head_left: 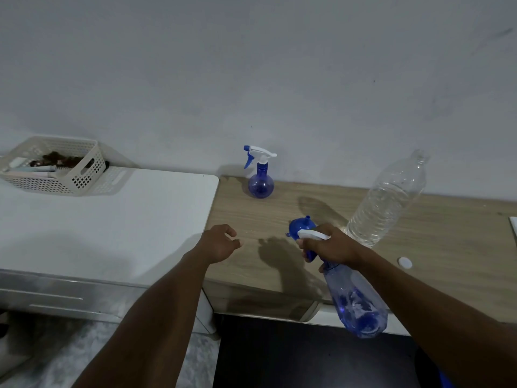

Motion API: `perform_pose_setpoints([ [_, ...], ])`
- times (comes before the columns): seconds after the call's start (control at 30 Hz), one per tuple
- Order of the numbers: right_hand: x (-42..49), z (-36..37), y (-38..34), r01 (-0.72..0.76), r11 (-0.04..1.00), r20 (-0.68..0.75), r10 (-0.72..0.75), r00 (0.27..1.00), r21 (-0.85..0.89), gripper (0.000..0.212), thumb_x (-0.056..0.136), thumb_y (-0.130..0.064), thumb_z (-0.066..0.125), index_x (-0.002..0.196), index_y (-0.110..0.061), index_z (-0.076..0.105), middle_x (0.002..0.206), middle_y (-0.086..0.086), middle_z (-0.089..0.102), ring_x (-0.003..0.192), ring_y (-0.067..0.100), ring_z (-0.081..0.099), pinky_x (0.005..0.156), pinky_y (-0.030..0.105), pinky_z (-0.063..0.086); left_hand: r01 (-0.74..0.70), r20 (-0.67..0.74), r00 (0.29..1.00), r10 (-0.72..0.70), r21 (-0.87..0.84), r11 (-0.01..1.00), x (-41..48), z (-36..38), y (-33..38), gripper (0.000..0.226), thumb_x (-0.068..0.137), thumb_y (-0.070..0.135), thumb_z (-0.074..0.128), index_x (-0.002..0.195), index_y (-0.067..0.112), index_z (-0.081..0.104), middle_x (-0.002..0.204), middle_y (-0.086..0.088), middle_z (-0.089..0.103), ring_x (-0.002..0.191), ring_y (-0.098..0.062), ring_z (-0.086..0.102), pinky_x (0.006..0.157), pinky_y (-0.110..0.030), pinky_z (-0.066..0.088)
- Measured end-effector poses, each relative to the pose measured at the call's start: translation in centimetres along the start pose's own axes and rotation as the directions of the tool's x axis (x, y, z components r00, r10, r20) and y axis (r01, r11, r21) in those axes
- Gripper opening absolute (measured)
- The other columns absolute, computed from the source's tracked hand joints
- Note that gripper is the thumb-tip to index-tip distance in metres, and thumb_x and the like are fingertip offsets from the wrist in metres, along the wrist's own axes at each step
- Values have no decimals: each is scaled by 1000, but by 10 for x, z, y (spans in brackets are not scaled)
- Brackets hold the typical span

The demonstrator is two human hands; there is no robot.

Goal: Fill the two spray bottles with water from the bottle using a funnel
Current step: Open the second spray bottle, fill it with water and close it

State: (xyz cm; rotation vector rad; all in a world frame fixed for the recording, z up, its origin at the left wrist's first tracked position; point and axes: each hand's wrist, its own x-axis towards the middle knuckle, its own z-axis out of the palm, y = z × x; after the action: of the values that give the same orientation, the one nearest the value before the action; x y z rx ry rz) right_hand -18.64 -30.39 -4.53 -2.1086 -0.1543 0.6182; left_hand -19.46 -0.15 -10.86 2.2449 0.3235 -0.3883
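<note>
In the head view the right hand [333, 247] grips the near spray bottle [355, 303] round its trigger head, base tilted past the desk's [447, 247] front edge. The left hand [221, 243] hovers loosely curled and empty. The funnel [298, 226] lies just behind the right hand, beside the uncapped water bottle [389, 200], and the second spray bottle [260, 177] stands at the back edge. The head seems the step in hand, and next the left hand likely must steady the body.

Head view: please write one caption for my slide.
Right hand grips a tall spray bottle near the blue funnel and uncapped water bottle; left hand open.
</note>
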Motion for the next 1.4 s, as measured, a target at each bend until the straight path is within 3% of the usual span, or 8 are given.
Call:
perform_pose_setpoints([
  [0.23,3,1,5,-28,999,-3,28,1000,-22,23,88,-27,67,82,-6,69,69,9,73,67,27,72,54,30,53,10,9,1000,-10,18,1000,2,0,4,35,86,44,76,111,23,62,103,1,66,99,-22,64,91,-34,51],
  [0.33,0,-4,-10,124,991,-5,-124,992,-50,23,91,-29,66,94,-6,63,79,9,75,77,20,73,72,36,57,8,10,1000,-8,18,1000,3,-2,7,35,87,43,75,112,23,62,103,-1,66,97,-22,64,87,-32,51],
  [0.43,-2,-20,-36,276,959,-136,-282,950,-60,16,89,-20,67,87,-7,61,75,5,69,66,4,64,68,31,49,-17,-8,1000,18,33,999,6,-6,17,31,88,39,76,110,21,63,100,0,65,96,-20,64,80,-27,45],
  [0.53,2,-40,-62,371,927,-245,-373,895,-56,16,86,-27,74,82,-13,66,74,5,70,67,12,63,66,34,48,-56,-47,997,57,38,998,13,-15,34,30,86,37,77,107,20,65,103,-1,66,92,-17,62,78,-26,43],
  [0.63,8,-64,-88,399,895,-329,-445,833,-202,15,84,-34,78,82,-21,72,74,-1,72,70,17,67,68,36,53,-91,-70,993,93,32,995,21,-27,55,34,85,38,77,111,18,66,106,-1,67,92,-19,64,83,-29,50],
  [0.9,60,-109,-128,282,867,-374,-442,815,-411,16,84,-26,78,92,-13,74,82,0,70,75,22,67,74,44,59,-141,-56,988,145,65,988,31,-33,94,32,90,36,73,113,17,61,97,3,64,90,-20,63,83,-32,49],
  [1.1,111,-111,-121,159,860,-366,-365,856,-485,15,85,-22,73,96,-11,75,93,8,72,84,26,65,76,39,53,-159,-23,987,160,57,986,37,-32,109,37,90,34,73,120,16,60,111,-5,65,92,-22,62,93,-38,51],
  [1.4,150,-104,-79,46,854,-374,-275,886,-518,16,88,-18,69,103,-14,71,97,10,71,83,25,62,66,31,47,-94,0,996,94,35,995,55,-24,97,35,88,40,74,115,25,59,106,-1,67,91,-18,63,92,-37,53],
])
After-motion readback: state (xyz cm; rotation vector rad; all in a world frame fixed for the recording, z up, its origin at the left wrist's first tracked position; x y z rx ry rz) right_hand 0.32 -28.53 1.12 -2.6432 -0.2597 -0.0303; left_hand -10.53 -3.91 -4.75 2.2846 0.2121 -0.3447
